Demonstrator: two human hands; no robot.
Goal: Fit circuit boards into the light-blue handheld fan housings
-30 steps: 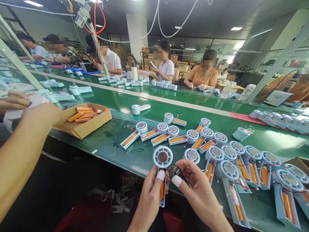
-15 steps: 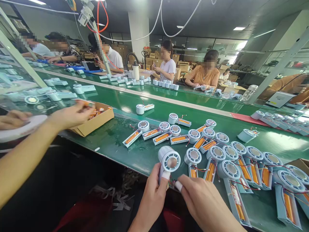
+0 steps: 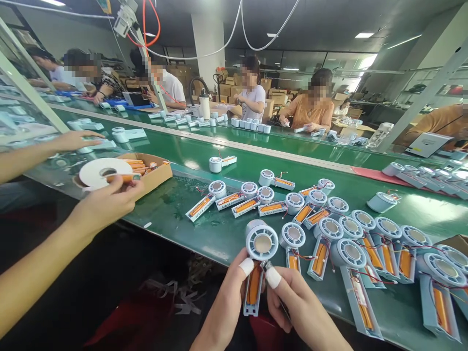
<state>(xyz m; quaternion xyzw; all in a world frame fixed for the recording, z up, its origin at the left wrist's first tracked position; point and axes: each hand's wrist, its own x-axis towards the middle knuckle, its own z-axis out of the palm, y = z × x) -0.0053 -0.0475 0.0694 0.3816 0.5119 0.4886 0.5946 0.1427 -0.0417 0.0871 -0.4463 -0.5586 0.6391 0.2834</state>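
Note:
My left hand (image 3: 232, 287) is closed round the open handle of a light blue handheld fan (image 3: 262, 243). Its round grille faces me, and an orange battery (image 3: 253, 285) lies in the handle's channel. White wrapping covers the tip of my left thumb. My right hand (image 3: 294, 295) pinches a small dark piece with a metallic edge (image 3: 266, 266), perhaps a circuit board, by the fan's neck. A white cover sits on a digit of that hand too. Several similar fans with orange batteries and thin wires lie just right of and beyond my hands.
At left, a co-worker's hand (image 3: 104, 209) holds an orange battery by a white tape roll (image 3: 91, 171) over a cardboard box (image 3: 157, 181) of batteries. That person's other hand (image 3: 71, 141) reaches over fan parts. The green conveyor (image 3: 190, 163) runs across; people sit opposite.
The fan in my left hand has turned so its open handle and battery show. My right hand has come up to the neck. The co-worker's tape roll has moved right, over the box.

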